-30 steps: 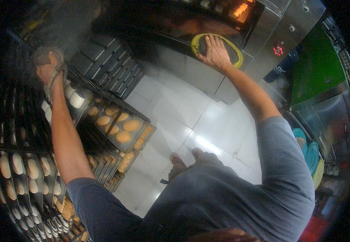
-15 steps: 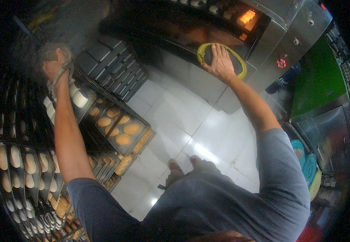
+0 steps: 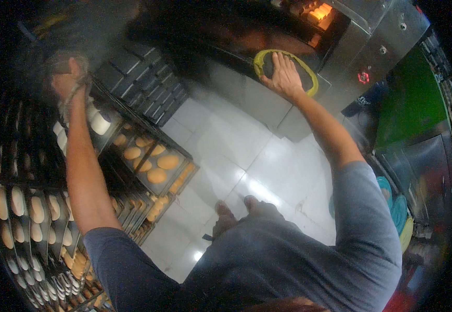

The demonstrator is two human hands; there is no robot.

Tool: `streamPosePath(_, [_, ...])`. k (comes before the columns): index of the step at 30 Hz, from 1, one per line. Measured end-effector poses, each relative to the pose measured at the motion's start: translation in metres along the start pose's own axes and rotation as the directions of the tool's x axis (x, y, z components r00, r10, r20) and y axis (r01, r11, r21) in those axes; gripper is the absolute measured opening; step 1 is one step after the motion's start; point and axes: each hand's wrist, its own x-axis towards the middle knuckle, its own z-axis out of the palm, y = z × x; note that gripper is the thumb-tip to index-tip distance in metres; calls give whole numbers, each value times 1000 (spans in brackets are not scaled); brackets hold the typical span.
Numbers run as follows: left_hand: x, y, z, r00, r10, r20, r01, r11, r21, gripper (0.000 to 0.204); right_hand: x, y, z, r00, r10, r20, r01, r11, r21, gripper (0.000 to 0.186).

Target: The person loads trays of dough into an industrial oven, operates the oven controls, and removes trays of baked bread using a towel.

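Observation:
My left hand [image 3: 70, 83] is stretched out to the far left, closed round a greyish-brown cloth [image 3: 83, 73] that hangs along my wrist. Steam and shadow blur its fingertips and whatever lies beyond them. On the right, my right hand [image 3: 284, 79] lies flat with fingers straight on a dark oval pad with a yellow rim [image 3: 312, 86]. The pad rests against the front of a steel oven [image 3: 335, 67]. Inside the oven's lit opening, pale loaves [image 3: 319, 13] glow orange.
Beside my left arm, a rack holds trays of round golden buns [image 3: 157, 175] and white rolls [image 3: 100, 124]. Dark stacked tins [image 3: 150, 78] stand behind it. A red valve knob [image 3: 363, 77] juts from the oven. White tiled floor [image 3: 220, 156] lies between; a green panel [image 3: 408, 104] is right.
The view has shifted slightly, and the glowing loaves sit a little higher in it. Both hands keep nearly the same places, the right one still flat on the pad.

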Motion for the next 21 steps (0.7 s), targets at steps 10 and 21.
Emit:
streamPosePath(10, [4, -19, 4, 989, 146, 29, -147, 986, 77, 53, 5, 2, 10, 998, -11, 60, 12, 1000, -19, 90])
streamPosePath(21, [14, -65, 18, 978, 135, 162, -131, 991, -34, 47, -12, 3, -12, 1000, -19, 15, 15, 982, 190, 80])
